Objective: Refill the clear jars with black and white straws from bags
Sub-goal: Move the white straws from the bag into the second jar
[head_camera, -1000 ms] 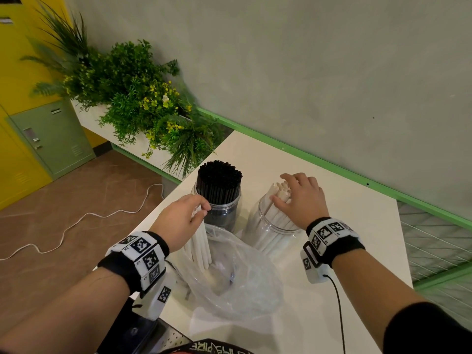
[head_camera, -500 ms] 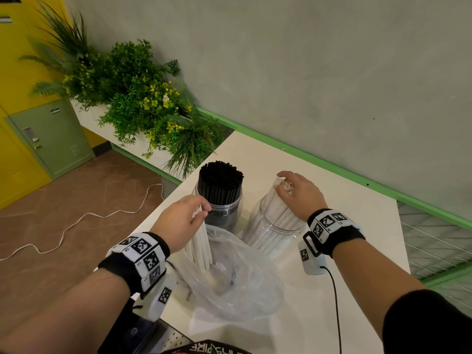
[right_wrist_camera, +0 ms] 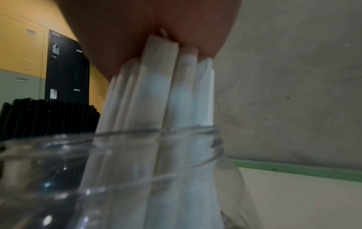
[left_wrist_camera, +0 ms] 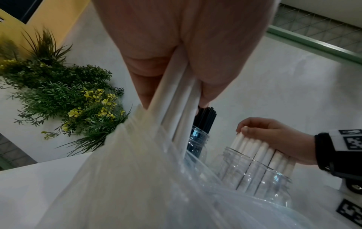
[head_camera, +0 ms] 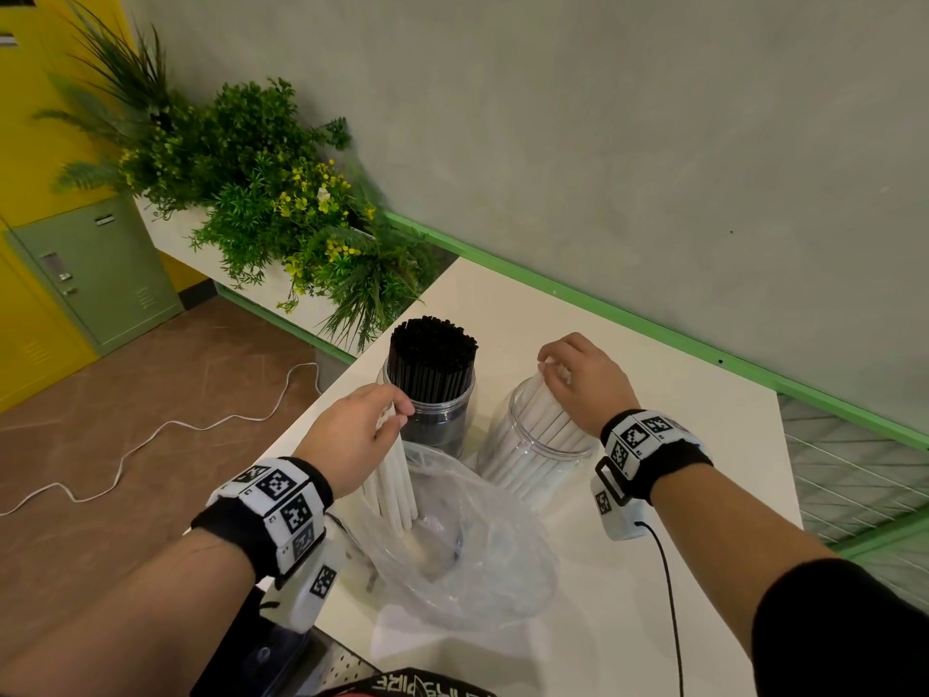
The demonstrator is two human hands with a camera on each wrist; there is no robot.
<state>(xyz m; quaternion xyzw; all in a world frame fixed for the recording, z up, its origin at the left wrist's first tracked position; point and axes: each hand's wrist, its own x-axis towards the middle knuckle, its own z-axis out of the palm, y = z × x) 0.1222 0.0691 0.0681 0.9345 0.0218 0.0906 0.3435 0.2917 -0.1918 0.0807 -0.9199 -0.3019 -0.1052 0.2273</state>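
Jars first: I see black straws (head_camera: pixel 432 359) filling one jar (head_camera: pixel 442 420); my right hand (head_camera: pixel 583 379) pinches white straws (head_camera: pixel 543 435) leaning in the other (head_camera: pixel 528 460). My left hand (head_camera: pixel 352 435) grips a white bundle (head_camera: pixel 397 480) standing in the bag (head_camera: pixel 467 555).

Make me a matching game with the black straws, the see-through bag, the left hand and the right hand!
Things:
1. black straws
2. plastic bag
3. left hand
4. right hand

Places or states:
A. holds white straws over the bag
B. stand in the left jar
C. holds the tops of white straws in the right jar
D. lies open on the table nearest the person

Pairs: 1-B, 2-D, 3-A, 4-C
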